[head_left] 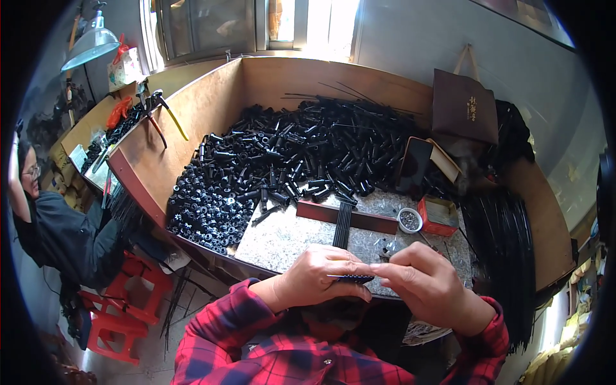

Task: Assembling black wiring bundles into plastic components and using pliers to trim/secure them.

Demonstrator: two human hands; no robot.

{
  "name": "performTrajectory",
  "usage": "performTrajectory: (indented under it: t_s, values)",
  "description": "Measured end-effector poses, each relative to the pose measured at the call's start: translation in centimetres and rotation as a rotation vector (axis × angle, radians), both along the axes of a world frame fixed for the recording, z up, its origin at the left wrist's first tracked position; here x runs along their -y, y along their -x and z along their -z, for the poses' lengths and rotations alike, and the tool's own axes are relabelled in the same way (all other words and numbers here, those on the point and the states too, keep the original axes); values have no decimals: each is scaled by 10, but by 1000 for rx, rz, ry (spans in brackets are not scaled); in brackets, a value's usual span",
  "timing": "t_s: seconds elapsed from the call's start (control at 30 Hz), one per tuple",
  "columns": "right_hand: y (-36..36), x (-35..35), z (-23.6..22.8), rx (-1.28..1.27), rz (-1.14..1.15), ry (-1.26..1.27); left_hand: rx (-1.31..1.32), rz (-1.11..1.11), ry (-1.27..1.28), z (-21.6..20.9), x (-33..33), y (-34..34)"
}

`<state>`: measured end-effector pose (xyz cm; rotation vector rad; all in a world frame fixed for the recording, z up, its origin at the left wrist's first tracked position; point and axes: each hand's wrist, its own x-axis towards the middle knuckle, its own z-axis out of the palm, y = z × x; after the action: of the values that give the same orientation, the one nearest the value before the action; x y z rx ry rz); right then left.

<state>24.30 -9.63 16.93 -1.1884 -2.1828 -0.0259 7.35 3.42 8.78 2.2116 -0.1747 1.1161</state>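
A flat bundle of thin black rods runs toward me across a speckled stone slab. Its near end is in my left hand, whose fingers and thumb are wrapped around it. Beside it, at the rod ends, my right hand is closed with thumb and forefinger pinched together. What that pinch holds is hidden or too small to name. Farther out, the rods cross a reddish-brown bar lying on the slab. Small loose bits lie on the stone near my right hand.
Black tubular parts are heaped in the wooden-walled bench. A small white bowl of tiny pieces stands by a red box. Long black rods lie at right. Pliers hang left, near a seated person.
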Motion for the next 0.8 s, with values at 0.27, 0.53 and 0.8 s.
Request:
performTrajectory:
  t_s: [0.27, 0.53, 0.8]
  values:
    - [25, -18, -8, -92, -112, 129, -50, -14, -48, 20, 1, -1]
    - [22, -17, -8, -74, -69, 71, -668, -99, -390, 91, -18, 15]
    - [2, -38, -102, -88, -4, -54, -507, -163, -183, 51, -32, 2]
